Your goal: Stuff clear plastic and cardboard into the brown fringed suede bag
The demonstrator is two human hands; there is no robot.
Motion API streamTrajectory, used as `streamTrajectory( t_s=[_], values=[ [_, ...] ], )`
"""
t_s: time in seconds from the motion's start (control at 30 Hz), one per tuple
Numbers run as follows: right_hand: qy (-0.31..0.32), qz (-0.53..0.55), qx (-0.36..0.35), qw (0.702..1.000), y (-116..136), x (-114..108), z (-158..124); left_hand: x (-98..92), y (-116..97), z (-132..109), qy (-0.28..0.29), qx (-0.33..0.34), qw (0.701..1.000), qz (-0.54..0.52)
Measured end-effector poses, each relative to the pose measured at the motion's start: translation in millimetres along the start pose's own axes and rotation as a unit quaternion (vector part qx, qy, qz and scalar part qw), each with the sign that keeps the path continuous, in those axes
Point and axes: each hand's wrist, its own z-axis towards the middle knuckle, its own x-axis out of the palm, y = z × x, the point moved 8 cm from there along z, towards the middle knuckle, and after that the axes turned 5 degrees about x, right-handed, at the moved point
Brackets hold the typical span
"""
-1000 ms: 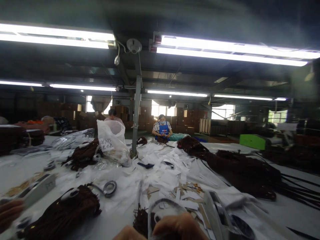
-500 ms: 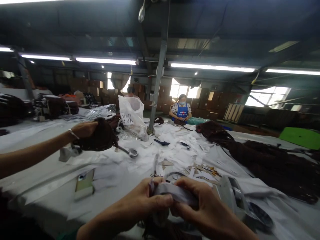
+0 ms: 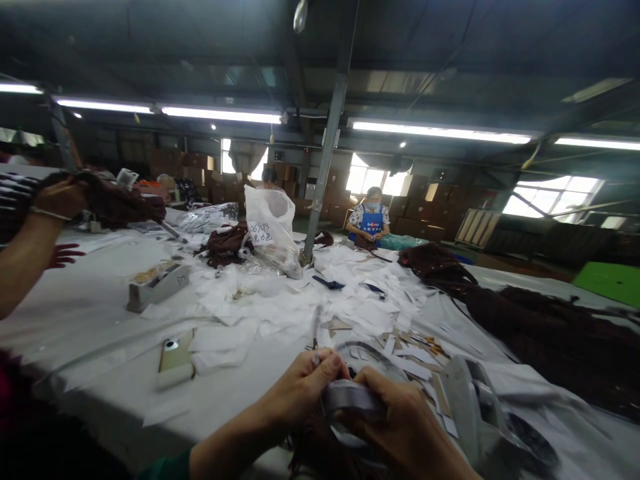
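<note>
My right hand (image 3: pixel 407 417) is closed round a pale grey, shiny curved band (image 3: pixel 353 395), whose exact kind I cannot make out. The fingers of my left hand (image 3: pixel 305 390) pinch at its upper left end, thumb against forefinger. A curved strip (image 3: pixel 373 350) arches just beyond my fingers. Under my hands, dark brown material (image 3: pixel 320 450) hangs in shadow, partly hidden by them. To the right of my right hand stands a grey tape dispenser (image 3: pixel 473 400).
A phone (image 3: pixel 176 357) and another dispenser (image 3: pixel 159 285) lie left. White sheets (image 3: pixel 270 293) and card scraps (image 3: pixel 425 353) cover the table by a metal post (image 3: pixel 327 160). Brown goods (image 3: pixel 545 333) are heaped right. A co-worker's hand (image 3: pixel 60 200) holds brown material at left; a person (image 3: pixel 370 217) works opposite.
My left hand has shifted from gripping the band's side to pinching its upper end, while my right hand keeps hold. The co-worker's arm has moved left and away with the brown piece.
</note>
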Motion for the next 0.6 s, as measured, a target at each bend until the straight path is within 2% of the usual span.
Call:
streamTrajectory(
  t_s=[0.1, 0.17, 0.27, 0.33, 0.4, 0.47, 0.6],
  values=[
    [-0.002, 0.017, 0.018, 1.000, -3.5, 2.3, -0.4, 2.7, 8.6, -5.9, 0.012, -0.046, 0.999, 0.026],
    [0.006, 0.039, 0.025, 0.999, -5.6, 6.5, -0.5, 5.8, 5.5, -12.2, 0.019, -0.051, 0.997, 0.047],
    [0.011, 0.057, 0.036, 0.998, -9.8, 11.0, 0.7, 20.2, -7.1, -22.5, 0.084, -0.021, 0.994, 0.074],
    [0.014, 0.066, 0.033, 0.997, -9.8, 12.2, 2.0, 25.7, -14.3, -27.2, 0.099, 0.018, 0.990, 0.095],
    [0.027, 0.081, 0.024, 0.996, -5.6, 12.8, 2.6, 22.6, -15.9, -28.8, 0.062, 0.050, 0.990, 0.118],
    [0.052, 0.100, 0.017, 0.993, 2.6, 13.9, 1.1, 14.3, -11.9, -29.5, -0.001, 0.063, 0.989, 0.131],
    [0.075, 0.123, -0.009, 0.990, 25.6, 12.9, -6.2, 4.0, -2.6, -33.1, -0.081, 0.070, 0.989, 0.099]
  ],
)
